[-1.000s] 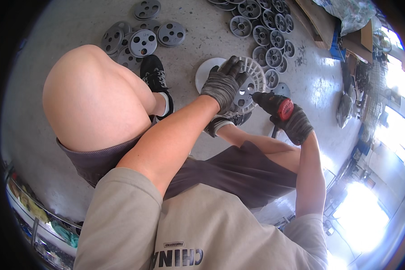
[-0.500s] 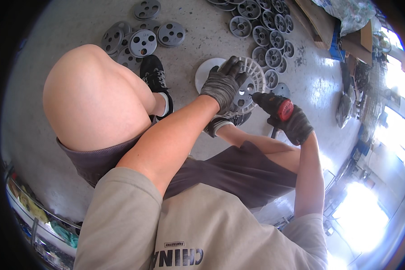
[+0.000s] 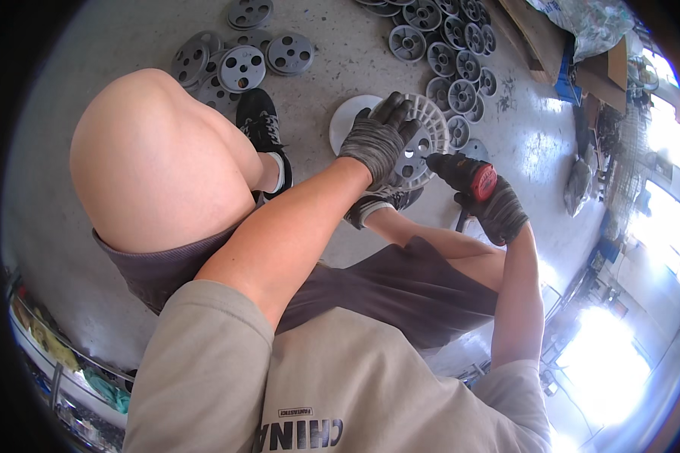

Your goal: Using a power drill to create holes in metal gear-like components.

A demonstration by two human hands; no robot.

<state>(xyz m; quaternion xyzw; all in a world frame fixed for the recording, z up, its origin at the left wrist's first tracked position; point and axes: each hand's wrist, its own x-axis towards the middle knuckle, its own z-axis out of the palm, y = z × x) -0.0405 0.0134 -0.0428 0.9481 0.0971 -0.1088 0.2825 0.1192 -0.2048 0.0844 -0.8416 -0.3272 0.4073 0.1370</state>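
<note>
Pale and probably stiff, light plastic, the slotted ring [image 3: 439, 130] lies beneath our left grip [image 3: 378, 140], fingers extended flat, where we'd best brace its rim, while our right grip [image 3: 499, 211] wraps the likely heavier drill [image 3: 461, 174] to its right.

Gloves [image 3: 372, 145] are streaked grey, the drill [image 3: 459, 174] black-and-red, the ring [image 3: 439, 130] off-white.
</note>
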